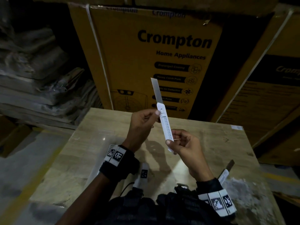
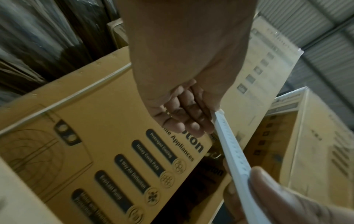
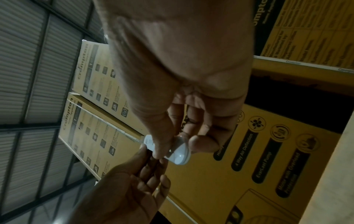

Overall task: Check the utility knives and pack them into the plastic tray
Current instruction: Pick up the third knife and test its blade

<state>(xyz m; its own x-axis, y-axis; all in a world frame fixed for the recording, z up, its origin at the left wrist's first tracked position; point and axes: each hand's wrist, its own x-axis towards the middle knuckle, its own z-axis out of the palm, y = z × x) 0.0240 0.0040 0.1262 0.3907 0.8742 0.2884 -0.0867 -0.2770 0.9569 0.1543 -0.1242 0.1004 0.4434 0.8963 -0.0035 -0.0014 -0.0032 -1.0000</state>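
A white utility knife (image 1: 165,125) is held upright in the air above the table, its steel blade (image 1: 156,90) pushed far out at the top. My left hand (image 1: 156,116) pinches the handle near the slider, thumb on the front. My right hand (image 1: 172,140) grips the lower end between thumb and curled fingers. The left wrist view shows the notched handle (image 2: 229,151) running from my left fingers (image 2: 187,121) down to the right thumb. In the right wrist view the rounded butt of the knife (image 3: 178,156) sits in my right fingers. A faint clear plastic tray (image 1: 97,164) lies under my left wrist.
A second white utility knife (image 1: 224,173) with its blade out lies on the wooden table (image 1: 211,143) behind my right wrist. Tall yellow Crompton cartons (image 1: 162,46) stand just beyond the table's far edge. Stacked sacks (image 1: 32,78) fill the left.
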